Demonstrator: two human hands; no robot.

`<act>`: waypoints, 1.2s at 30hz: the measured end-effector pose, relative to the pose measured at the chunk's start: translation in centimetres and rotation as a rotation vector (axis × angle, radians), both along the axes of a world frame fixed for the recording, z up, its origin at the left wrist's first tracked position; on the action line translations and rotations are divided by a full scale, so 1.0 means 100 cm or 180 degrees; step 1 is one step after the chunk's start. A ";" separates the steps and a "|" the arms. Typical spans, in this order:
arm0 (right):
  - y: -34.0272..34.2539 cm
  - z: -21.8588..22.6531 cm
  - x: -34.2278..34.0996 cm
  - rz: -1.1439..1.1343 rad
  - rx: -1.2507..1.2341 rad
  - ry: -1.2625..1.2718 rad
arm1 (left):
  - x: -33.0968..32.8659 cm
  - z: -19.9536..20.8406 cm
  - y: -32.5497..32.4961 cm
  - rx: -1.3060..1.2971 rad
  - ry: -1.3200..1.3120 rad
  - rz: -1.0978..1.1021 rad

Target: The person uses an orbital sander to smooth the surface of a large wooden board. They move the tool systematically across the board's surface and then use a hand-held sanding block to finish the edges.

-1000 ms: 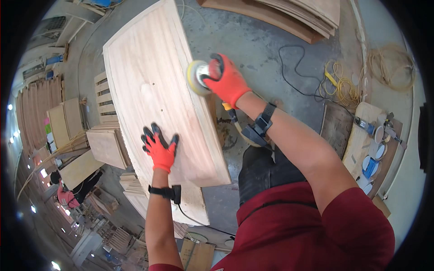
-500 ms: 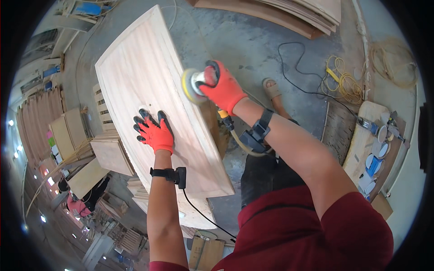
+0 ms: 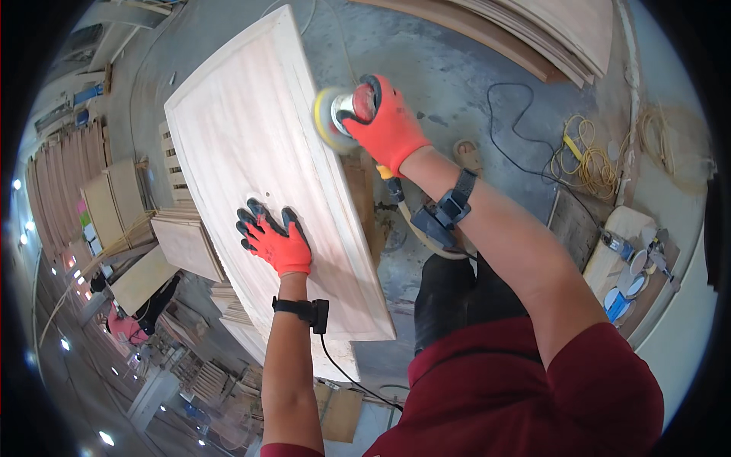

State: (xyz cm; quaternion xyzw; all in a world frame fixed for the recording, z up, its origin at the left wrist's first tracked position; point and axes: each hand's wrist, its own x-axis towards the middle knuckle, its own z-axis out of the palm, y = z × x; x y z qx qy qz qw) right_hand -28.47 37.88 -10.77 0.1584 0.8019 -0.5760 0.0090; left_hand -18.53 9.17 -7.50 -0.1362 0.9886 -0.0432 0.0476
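Observation:
A large pale wooden panel (image 3: 236,107) lies before me, tilted across the view. Flat on its face rests my left hand (image 3: 278,242), in a red glove with black fingertips, fingers spread. In a matching glove, my right hand (image 3: 392,128) grips a round sander (image 3: 342,111) with a red top and a yellow-edged pad. The pad is turned on its side against the panel's right edge, and its rim is blurred. A pale hose (image 3: 415,228) with a yellow fitting trails below that hand. A small dark hole shows in the panel above my left fingers.
Stacked boards (image 3: 533,38) stand at the far right. A coiled yellow cord (image 3: 582,156) and a black cable lie on the floor. Power tools and discs sit on a wooden board (image 3: 620,228) at right. More panels (image 3: 186,247) are piled at left, near another person (image 3: 126,326).
My right hand has moved the sander a little farther up the panel's right edge. My left hand keeps its place on the panel; the whole view has shifted slightly.

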 end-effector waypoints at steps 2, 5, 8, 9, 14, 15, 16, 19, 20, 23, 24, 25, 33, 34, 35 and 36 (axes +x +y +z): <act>0.006 0.026 -0.021 0.0342 0.0307 0.0002 | 0.000 -0.001 -0.003 -0.0016 -0.0040 0.0057; 0.007 0.056 -0.048 0.0989 0.0706 0.0168 | 0.001 0.002 -0.004 0.0127 -0.0084 0.0136; 0.012 0.044 -0.064 0.0682 0.0203 0.0201 | 0.001 0.005 -0.002 0.0133 -0.0104 0.0100; 0.015 0.017 -0.066 0.0342 -0.0114 0.0180 | 0.000 0.006 0.000 0.0135 -0.0098 0.0038; 0.018 0.008 -0.092 0.0216 0.0233 0.0011 | -0.001 0.010 0.005 0.0063 -0.0242 0.0126; 0.022 0.025 -0.105 0.0561 0.0495 0.0094 | 0.001 0.010 0.005 0.0061 -0.0251 0.0199; 0.026 0.044 -0.117 0.0883 0.0760 0.0186 | 0.002 0.008 0.005 0.0060 -0.0251 0.0247; 0.021 0.063 -0.147 0.1212 0.0984 0.0102 | 0.002 0.006 0.001 0.0084 -0.0277 0.0300; 0.025 0.053 -0.151 0.0907 0.0677 0.0166 | 0.000 0.007 0.003 0.0102 -0.0284 0.0304; 0.036 0.002 -0.163 0.0174 -0.0385 -0.0132 | -0.002 0.009 0.007 0.0074 -0.0405 0.0491; 0.038 -0.009 -0.169 0.0038 -0.0824 -0.0563 | -0.001 0.010 0.006 0.0082 -0.0403 0.0452; 0.038 -0.005 -0.174 -0.0079 -0.1263 -0.1004 | 0.001 0.010 0.005 0.0087 -0.0405 0.0434; 0.040 0.052 -0.217 0.0773 0.1062 0.0547 | 0.001 0.013 0.004 0.0208 -0.0478 0.0482; 0.040 0.047 -0.221 0.0694 0.0971 0.0656 | 0.002 0.015 0.004 0.0239 -0.0467 0.0462; 0.042 0.031 -0.222 0.0444 0.0345 0.0386 | 0.001 0.015 0.003 0.0279 -0.0450 0.0427; 0.045 0.004 -0.218 0.0183 -0.0285 0.0111 | -0.002 0.015 0.005 0.0302 -0.0412 0.0453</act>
